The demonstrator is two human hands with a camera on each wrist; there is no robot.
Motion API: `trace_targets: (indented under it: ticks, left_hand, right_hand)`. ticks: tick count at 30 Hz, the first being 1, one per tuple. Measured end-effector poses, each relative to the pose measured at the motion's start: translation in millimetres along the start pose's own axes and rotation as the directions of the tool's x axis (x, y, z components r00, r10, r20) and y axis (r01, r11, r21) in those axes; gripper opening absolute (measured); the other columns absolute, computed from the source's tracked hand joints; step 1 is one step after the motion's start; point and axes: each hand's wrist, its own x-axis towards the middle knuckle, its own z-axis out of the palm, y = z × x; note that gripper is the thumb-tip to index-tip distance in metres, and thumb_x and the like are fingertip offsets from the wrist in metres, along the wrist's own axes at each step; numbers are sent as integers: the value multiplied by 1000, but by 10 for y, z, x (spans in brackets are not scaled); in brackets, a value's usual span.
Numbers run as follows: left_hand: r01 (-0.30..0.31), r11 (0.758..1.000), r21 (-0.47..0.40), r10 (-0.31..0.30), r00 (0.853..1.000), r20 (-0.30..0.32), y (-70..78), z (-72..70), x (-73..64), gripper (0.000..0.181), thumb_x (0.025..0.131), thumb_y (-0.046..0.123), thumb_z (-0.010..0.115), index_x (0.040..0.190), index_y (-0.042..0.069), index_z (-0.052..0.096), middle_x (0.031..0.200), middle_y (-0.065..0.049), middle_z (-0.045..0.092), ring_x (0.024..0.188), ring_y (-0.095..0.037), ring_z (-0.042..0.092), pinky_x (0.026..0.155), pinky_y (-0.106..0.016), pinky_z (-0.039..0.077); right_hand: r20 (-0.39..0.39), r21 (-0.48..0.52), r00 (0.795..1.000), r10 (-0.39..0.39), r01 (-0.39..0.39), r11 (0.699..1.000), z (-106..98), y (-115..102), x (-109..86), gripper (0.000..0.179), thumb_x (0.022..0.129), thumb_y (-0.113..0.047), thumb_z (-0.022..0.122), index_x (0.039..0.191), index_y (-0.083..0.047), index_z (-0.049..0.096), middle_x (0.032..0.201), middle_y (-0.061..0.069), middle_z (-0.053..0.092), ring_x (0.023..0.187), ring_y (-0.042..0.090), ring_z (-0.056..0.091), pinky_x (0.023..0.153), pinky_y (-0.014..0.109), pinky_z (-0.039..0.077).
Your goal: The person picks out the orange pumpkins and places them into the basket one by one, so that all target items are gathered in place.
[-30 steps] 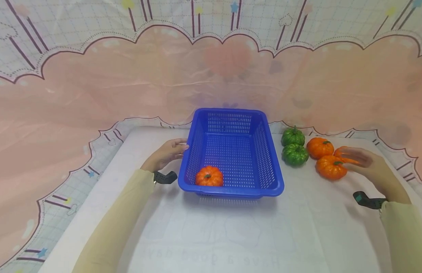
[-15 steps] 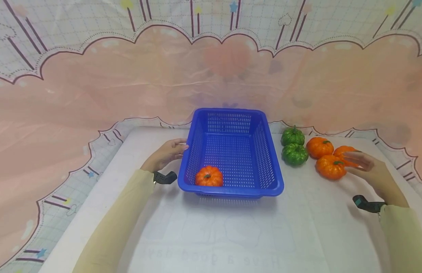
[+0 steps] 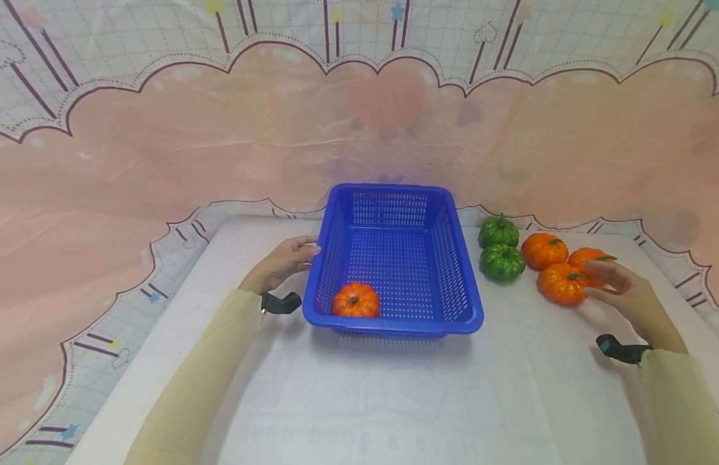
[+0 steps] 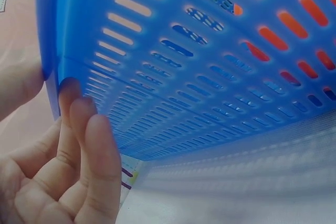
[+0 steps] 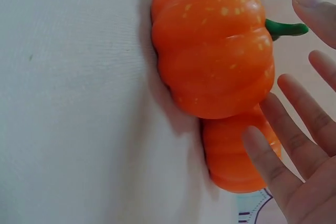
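Note:
My left hand [image 3: 283,261] is at the left side of the blue plastic basket [image 3: 394,326]. In the left wrist view its thumb [image 4: 21,90] lies against the rim and its fingers [image 4: 102,156] curl beneath, pinching the edge. One orange pumpkin [image 3: 356,301] sits inside, in the near left corner. On the right, my right hand [image 3: 629,294] hovers with spread fingers beside an orange pumpkin [image 3: 563,285] that has a green stem. Behind the fingers, another orange pumpkin [image 3: 586,258] is partly hidden. The right wrist view shows nothing held, with the nearer pumpkin [image 5: 212,45] in front of the palm.
A third orange pumpkin [image 3: 544,250] stands behind those two. Two green pumpkins [image 3: 501,263] sit between this group and the basket. A white cloth [image 3: 359,400] covers the table, and a patterned pink curtain [image 3: 278,142] rises at the back.
My right hand has drawn back slightly toward the front and left, uncovering more of the rear right orange pumpkin. The left hand and basket have stayed still.

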Motion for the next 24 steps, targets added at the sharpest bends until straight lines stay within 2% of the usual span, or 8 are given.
trace_targets:
  ticks: [4,9,12,19,24]
  left_hand:
    - [-3,1000,3,3,1000,-2,-7,-7,4,56,97,19,48,143,-5,28,136,-28,46,95,-5,59,110,-48,36]
    - [3,1000,4,-3,1000,4,-9,-13,-3,58,97,20,48,145,-5,25,138,-29,44,98,-8,58,111,-48,35]
    - [11,1000,-2,-11,1000,0,1,-11,-10,58,97,19,48,145,-4,26,138,-29,43,98,-8,58,111,-48,35]
    - [1,1000,-7,-1,1000,-1,-11,-10,3,55,97,18,48,144,-5,28,136,-28,46,94,-5,59,110,-48,36]
    - [-3,1000,-12,3,1000,5,-13,-16,5,55,97,17,48,143,-5,28,132,-24,50,92,-4,60,109,-49,36]
  right_hand:
    - [-10,36,1000,-4,4,999,23,14,13,47,89,-10,62,133,-6,46,107,-38,49,96,-25,45,72,-3,40]
    - [-2,5,1000,9,-9,1000,28,18,16,49,90,-15,62,135,-6,44,106,-39,46,94,-26,43,71,-4,38]
    - [0,23,1000,-3,3,1000,38,29,14,48,90,-13,62,134,-6,44,107,-38,46,95,-26,44,72,-4,39]
    - [8,-51,999,44,-44,998,46,34,19,53,91,-24,62,138,-9,42,106,-39,42,94,-26,40,70,-3,38]
    - [10,-65,999,44,-44,997,43,32,10,52,91,-23,62,137,-9,43,105,-40,42,93,-25,42,69,-3,37]
